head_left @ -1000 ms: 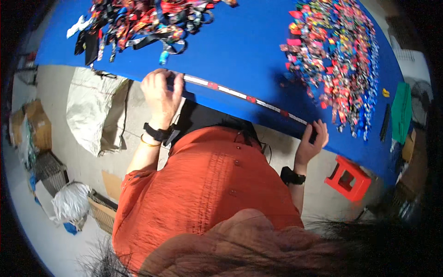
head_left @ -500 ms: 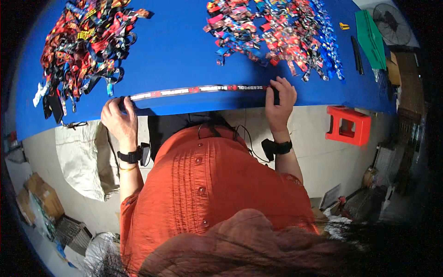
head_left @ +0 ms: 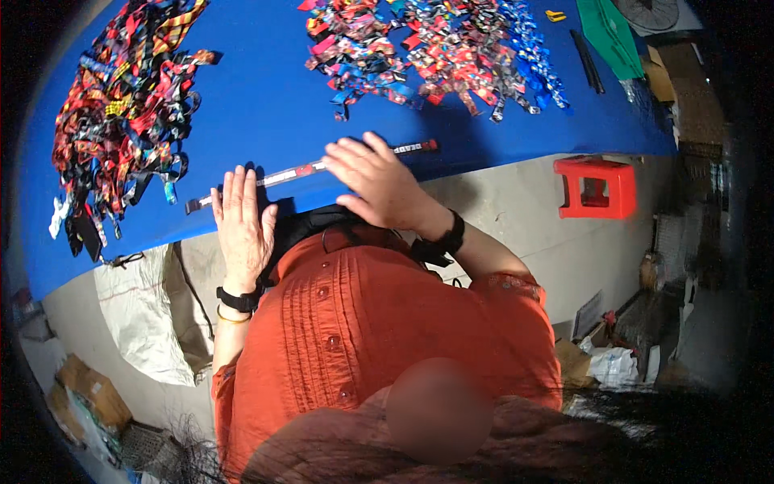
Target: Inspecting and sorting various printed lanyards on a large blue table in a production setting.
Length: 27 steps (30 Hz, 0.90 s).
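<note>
A narrow printed strap (head_left: 282,176) in black, white and red, much like a lanyard band, lies stretched out flat along the near edge of the blue-covered table (head_left: 266,105). My left hand (head_left: 243,230) rests on its left part with straight fingers held flat. Over the middle of the strap is my right hand (head_left: 379,184), fingers extended and thumb apart. That hand hides a piece of the strap; whether it touches is hard to tell. Both ends of the strap show beyond my hands. Neither hand grips anything.
A tangled heap of colourful straps (head_left: 129,121) covers the table's left. More bundled straps (head_left: 459,64) and blue ones (head_left: 536,68) lie at the far right, near a yellow item (head_left: 556,15), black strips (head_left: 587,62) and a green sheet (head_left: 610,36). A red stool (head_left: 597,187) stands beyond the edge.
My hands were at the strap's two ends. The right has swept left to its middle, and the left has shifted inward and flattened. The view has also turned slightly.
</note>
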{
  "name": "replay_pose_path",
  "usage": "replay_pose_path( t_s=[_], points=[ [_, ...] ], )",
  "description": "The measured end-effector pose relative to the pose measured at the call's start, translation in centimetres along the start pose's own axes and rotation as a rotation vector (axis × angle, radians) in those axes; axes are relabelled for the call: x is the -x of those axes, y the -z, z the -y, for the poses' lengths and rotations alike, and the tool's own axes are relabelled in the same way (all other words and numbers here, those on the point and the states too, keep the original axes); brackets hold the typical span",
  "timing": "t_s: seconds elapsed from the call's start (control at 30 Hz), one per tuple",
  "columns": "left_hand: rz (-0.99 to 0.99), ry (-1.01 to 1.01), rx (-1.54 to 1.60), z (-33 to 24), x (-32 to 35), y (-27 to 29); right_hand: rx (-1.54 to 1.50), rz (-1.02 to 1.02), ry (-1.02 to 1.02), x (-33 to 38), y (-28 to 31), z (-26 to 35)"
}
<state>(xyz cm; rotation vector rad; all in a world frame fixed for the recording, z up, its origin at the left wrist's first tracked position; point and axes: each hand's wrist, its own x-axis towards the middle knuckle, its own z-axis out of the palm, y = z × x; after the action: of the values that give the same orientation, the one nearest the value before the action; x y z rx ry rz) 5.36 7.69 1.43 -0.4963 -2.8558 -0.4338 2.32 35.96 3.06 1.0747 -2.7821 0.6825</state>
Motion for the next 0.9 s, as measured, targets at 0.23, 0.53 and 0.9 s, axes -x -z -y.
replay_pose_path(
  t_s=[0.23, 0.53, 0.9],
  points=[
    [0.107, -0.018, -0.03, 0.2, 0.1, -0.4, 0.009, 0.053, 0.047, -0.4, -1.7, 0.1],
    [0.074, 0.093, -0.069, 2.3, 0.9, -0.2, 0.171, 0.027, -0.252, 3.1, 0.8, -2.2],
    [0.047, 0.2, -0.061, 3.9, 1.9, 0.4, 0.263, 0.032, -0.354, 3.6, 0.2, -2.8]
  ],
)
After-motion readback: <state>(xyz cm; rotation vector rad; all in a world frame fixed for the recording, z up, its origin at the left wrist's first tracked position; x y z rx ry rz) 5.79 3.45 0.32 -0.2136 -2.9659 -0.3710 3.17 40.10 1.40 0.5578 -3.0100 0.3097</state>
